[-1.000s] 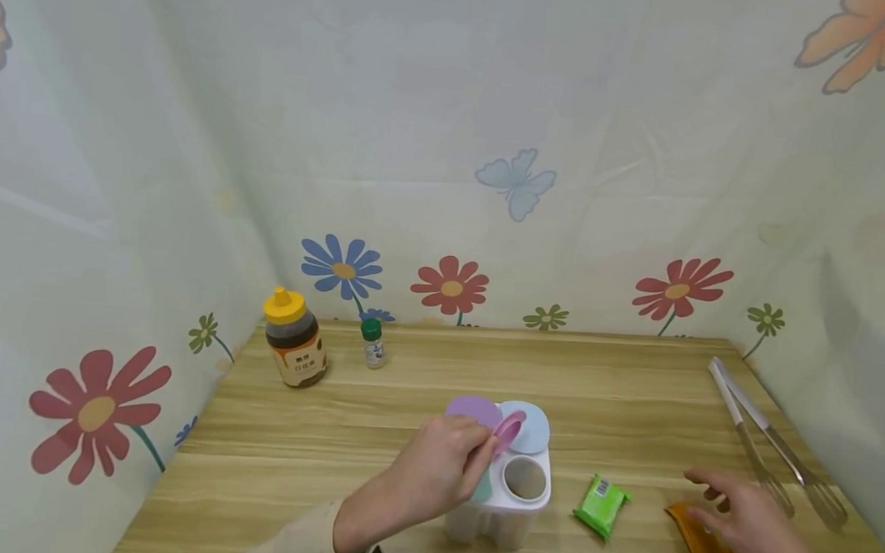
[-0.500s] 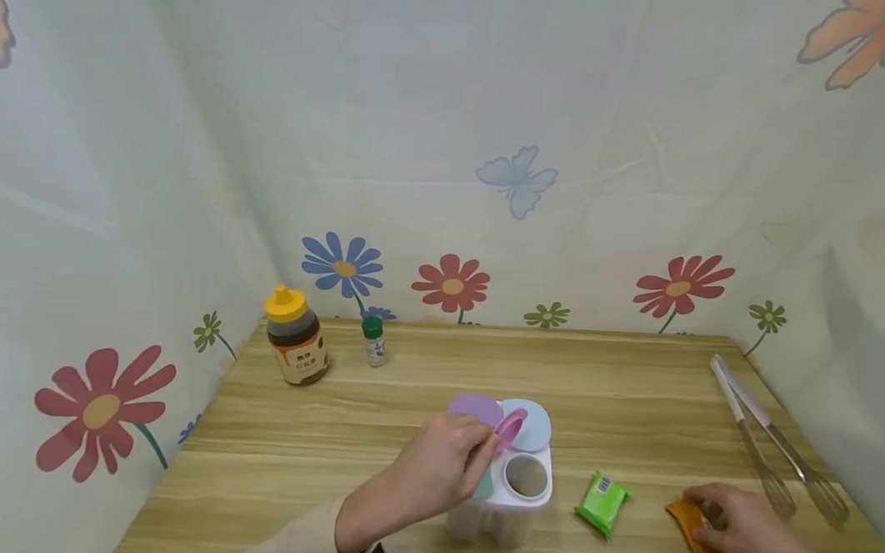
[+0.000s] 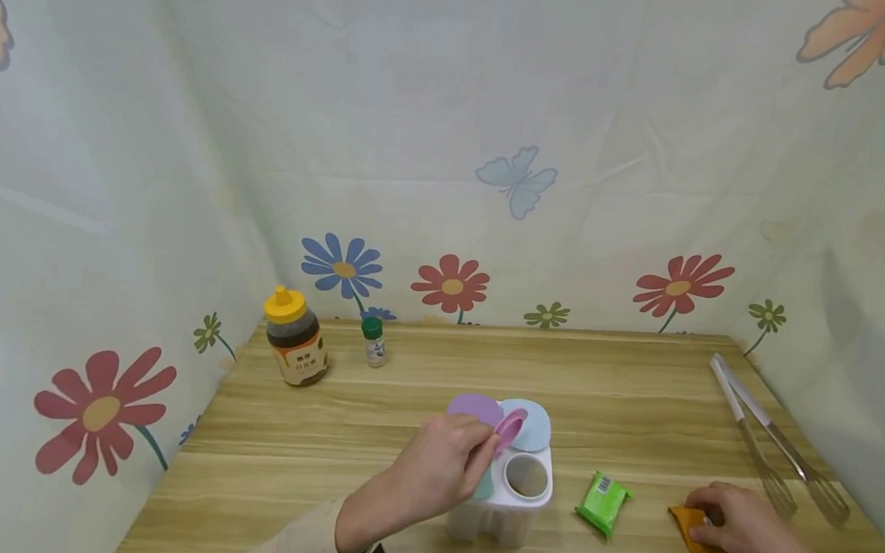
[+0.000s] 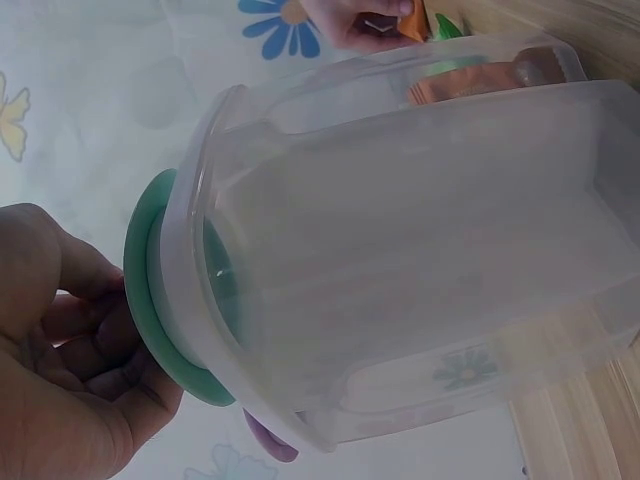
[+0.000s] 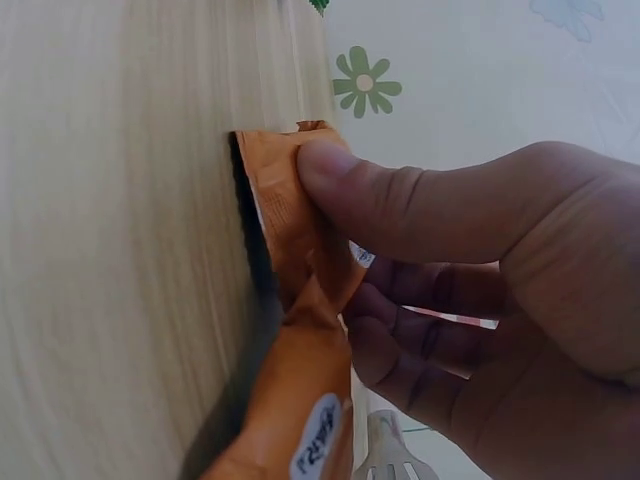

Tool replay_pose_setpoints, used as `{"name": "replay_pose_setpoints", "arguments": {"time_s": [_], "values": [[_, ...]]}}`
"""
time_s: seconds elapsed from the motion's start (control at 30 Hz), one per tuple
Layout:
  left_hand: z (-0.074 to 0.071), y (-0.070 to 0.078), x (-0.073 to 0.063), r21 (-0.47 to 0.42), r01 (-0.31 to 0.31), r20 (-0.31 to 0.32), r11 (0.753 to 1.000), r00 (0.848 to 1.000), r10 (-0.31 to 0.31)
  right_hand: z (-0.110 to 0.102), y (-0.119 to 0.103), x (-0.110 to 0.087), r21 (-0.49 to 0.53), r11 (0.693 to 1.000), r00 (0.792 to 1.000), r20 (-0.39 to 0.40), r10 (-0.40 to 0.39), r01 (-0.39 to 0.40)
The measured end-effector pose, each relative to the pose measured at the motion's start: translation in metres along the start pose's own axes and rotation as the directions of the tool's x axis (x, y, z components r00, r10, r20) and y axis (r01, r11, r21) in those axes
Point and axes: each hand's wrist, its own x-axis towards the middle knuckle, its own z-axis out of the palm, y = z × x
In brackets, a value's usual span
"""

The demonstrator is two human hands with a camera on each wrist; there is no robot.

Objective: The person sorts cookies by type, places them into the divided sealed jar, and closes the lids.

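Observation:
A clear plastic storage container (image 3: 495, 523) with a white top stands near the front of the table. Purple (image 3: 476, 409), pale blue (image 3: 530, 429) and green (image 4: 150, 285) lids cover its other mouths, while the front right round mouth (image 3: 526, 476) is uncovered. Over the top, my left hand (image 3: 436, 468) pinches a pink lid (image 3: 509, 430), tilted on edge; that lid is hidden in the left wrist view. My right hand (image 3: 741, 526) pinches the end of an orange packet (image 5: 290, 195) between thumb and fingers. Joined to it is a second orange packet (image 5: 300, 390).
A small green packet (image 3: 603, 505) lies between the container and my right hand. Metal tongs (image 3: 768, 435) rest at the right edge. A yellow-capped syrup bottle (image 3: 296, 340) and a small green-capped shaker (image 3: 373, 344) stand at the back left. Patterned curtain (image 3: 449, 143) surrounds the table.
My right hand has come down onto the orange packet, and its fingers have closed on the packet's end. My left hand and the pink lid have stayed in place.

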Motion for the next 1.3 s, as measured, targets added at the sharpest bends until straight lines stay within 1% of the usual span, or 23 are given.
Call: {"name": "replay_pose_setpoints", "arguments": {"time_s": [0.1,0.23,0.3,0.37,0.47,0.63,0.83,1.0,1.17,1.2,1.3], "values": [[0.000,0.000,0.000,0.000,0.003,0.001,1.000,1.000,-0.003,0.000,-0.001,-0.001,0.012,1.000,1.000,-0.015,-0.003,0.003],[0.000,0.000,0.000,0.004,0.002,-0.003,1.000,1.000,-0.002,0.000,-0.002,-0.002,0.034,0.999,0.998,-0.056,-0.030,0.032],[0.001,0.000,0.000,0.001,0.004,-0.004,1.000,1.000,-0.004,0.000,-0.002,-0.003,0.037,0.998,0.994,-0.089,-0.056,0.060],[0.001,0.000,0.000,-0.002,0.006,-0.004,1.000,1.000,-0.006,0.001,-0.003,-0.004,0.041,0.997,0.990,-0.129,-0.065,0.071],[0.001,0.000,-0.001,-0.008,0.012,-0.003,1.000,1.000,-0.012,0.001,-0.004,-0.006,0.023,0.996,0.978,-0.189,-0.085,0.091],[0.001,0.000,-0.001,-0.012,0.007,-0.003,1.000,1.000,-0.007,0.002,-0.008,-0.005,0.016,0.999,0.962,-0.268,-0.046,0.052],[0.000,0.000,0.000,-0.009,-0.003,-0.002,1.000,1.000,0.003,0.004,-0.013,-0.003,0.045,0.999,0.952,-0.306,-0.002,0.017],[-0.001,0.001,0.001,-0.010,0.003,0.009,1.000,1.000,-0.003,0.003,-0.015,-0.004,0.065,0.997,0.947,-0.322,-0.006,0.029],[-0.002,0.001,0.001,-0.013,0.015,0.018,1.000,1.000,-0.015,0.001,-0.018,-0.006,0.081,0.996,0.936,-0.351,-0.016,0.047],[-0.002,0.002,0.001,-0.012,0.017,0.019,1.000,1.000,-0.016,0.001,-0.018,-0.006,0.082,0.995,0.934,-0.358,-0.015,0.048],[-0.002,0.002,0.001,-0.010,0.018,0.019,1.000,1.000,-0.018,0.000,-0.021,-0.006,0.084,0.994,0.917,-0.398,-0.029,0.068]]}}
